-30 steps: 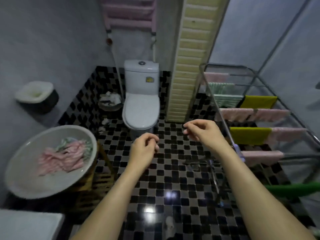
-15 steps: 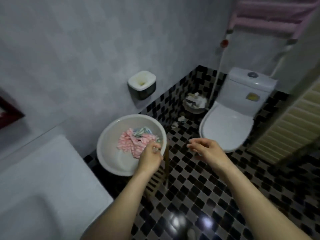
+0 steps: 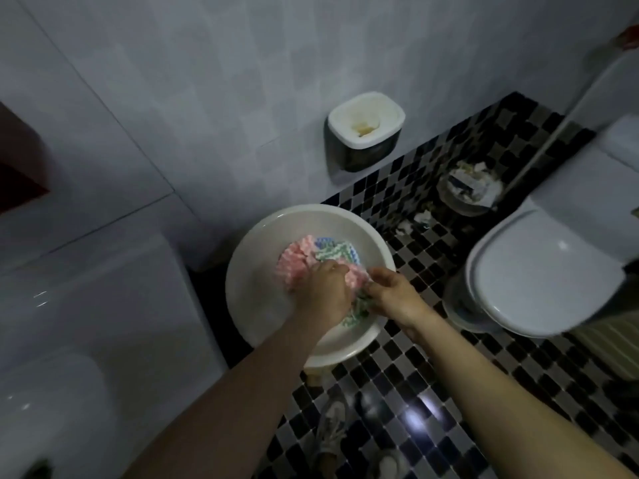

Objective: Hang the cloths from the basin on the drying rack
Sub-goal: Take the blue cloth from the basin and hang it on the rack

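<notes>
My 2 hands are close together in the white basin (image 3: 242,271) near the toilet (image 3: 539,271), my left hand (image 3: 325,288) grabbing the pink cloth (image 3: 295,259) and my right hand (image 3: 394,299) pinching the green cloth (image 3: 351,319), both cloths bunched up inside the basin.

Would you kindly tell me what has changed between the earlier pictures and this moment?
The view swung left, away from the drying rack to the basin. The left hand and right hand, empty in mid-air before, came down into the basin and now curl their fingers into the cloths. The cloths remain piled in the basin; the toilet and wall box have not moved.
</notes>
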A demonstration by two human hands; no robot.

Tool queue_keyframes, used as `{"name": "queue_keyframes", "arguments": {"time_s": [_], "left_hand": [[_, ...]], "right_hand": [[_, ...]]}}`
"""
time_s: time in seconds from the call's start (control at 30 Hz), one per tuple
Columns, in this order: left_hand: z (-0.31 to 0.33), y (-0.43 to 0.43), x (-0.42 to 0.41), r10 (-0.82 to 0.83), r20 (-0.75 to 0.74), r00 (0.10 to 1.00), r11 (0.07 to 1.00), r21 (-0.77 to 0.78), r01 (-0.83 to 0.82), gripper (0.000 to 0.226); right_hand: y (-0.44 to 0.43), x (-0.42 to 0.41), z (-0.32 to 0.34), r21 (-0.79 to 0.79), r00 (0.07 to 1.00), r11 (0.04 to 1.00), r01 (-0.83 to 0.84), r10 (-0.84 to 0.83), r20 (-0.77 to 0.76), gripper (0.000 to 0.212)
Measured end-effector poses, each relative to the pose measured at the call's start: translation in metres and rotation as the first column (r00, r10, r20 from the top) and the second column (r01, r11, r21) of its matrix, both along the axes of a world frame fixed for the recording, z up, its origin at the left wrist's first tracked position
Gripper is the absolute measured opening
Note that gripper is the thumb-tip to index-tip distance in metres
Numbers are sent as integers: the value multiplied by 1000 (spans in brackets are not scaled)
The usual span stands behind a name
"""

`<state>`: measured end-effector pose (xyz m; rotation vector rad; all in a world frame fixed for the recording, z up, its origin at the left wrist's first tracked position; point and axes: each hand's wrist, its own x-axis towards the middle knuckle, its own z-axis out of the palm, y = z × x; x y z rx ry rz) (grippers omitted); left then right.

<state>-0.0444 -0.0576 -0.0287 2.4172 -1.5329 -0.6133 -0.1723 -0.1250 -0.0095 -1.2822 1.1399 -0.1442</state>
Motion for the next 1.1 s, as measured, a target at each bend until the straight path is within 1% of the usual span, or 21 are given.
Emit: {"name": "queue_keyframes", "arguments": {"time_s": [0.1,0.17,0.2,0.27,0.33,0.4,0.43,0.5,0.57,0.6,0.67,0.73,0.77,0.83,0.9,0.93,1.0,1.03,1.07,1.1], "left_hand": [[-23,-30,29,22,-11,1000,995,96,-21,50],[-42,-45,47,-24,-31,999,984,174,29,59],[-49,-50,51,-60,-45,997,976,206,68,61],[-61,-52,60,-109,-54,993,970,213,118,57],[-70,-46,69,-67,-84,994,981,174,81,45],[-74,-35,76,-2,-112,994,988,151,19,35],[-76,-30,80,14,-135,991,989,151,7,32],[-75,-20,87,23,-196,980,980,199,17,29],[-76,-11,96,7,-228,974,965,256,53,26],[-76,-7,100,-6,-223,975,963,261,65,26],[-77,1,108,15,-230,973,967,252,45,29],[-78,6,116,103,-292,951,973,227,-36,26],[-78,8,120,162,-347,924,976,194,-98,21],[-74,7,127,273,-472,838,962,131,-240,17],[-60,4,132,340,-620,707,923,74,-379,26],[-51,1,133,357,-672,649,899,58,-434,26],[-32,-4,134,368,-743,559,867,57,-494,16],[-22,-6,134,379,-763,523,857,78,-509,8],[-13,-8,135,373,-786,492,860,94,-502,14],[-3,-8,134,357,-808,470,868,100,-487,25]], "right_hand": [[-11,26,-21,13,1000,1000,-18,19,-21,33],[-21,41,-32,1,998,1000,-9,9,-55,29],[-28,46,-39,-3,997,1000,24,-24,-68,26],[-42,59,-57,12,989,992,125,-123,-87,25],[-57,75,-78,44,973,978,206,-200,-118,28],[-66,87,-91,18,965,976,215,-210,-155,25],[-69,93,-97,-1,962,979,205,-202,-182,22],[-73,101,-104,-21,958,986,168,-168,-233,18],[-75,111,-112,18,961,991,136,-128,-245,24],[-74,115,-114,49,963,990,135,-119,-241,23],[-69,120,-117,80,960,991,108,-83,-267,5],[-66,121,-121,73,952,995,68,-43,-302,25],[-64,122,-118,65,952,995,75,-53,-300,28],[-64,123,-109,79,959,989,122,-97,-267,26],[-64,122,-88,162,970,965,206,-179,-167,20],[-65,121,-75,202,970,950,239,-223,-96,18],[-65,116,-49,268,950,917,294,-312,28,20],[-65,113,-40,303,930,894,329,-363,62,21],[-65,109,-29,341,908,869,359,-410,89,23],[-65,104,-20,392,890,842,371,-443,110,24]]}}
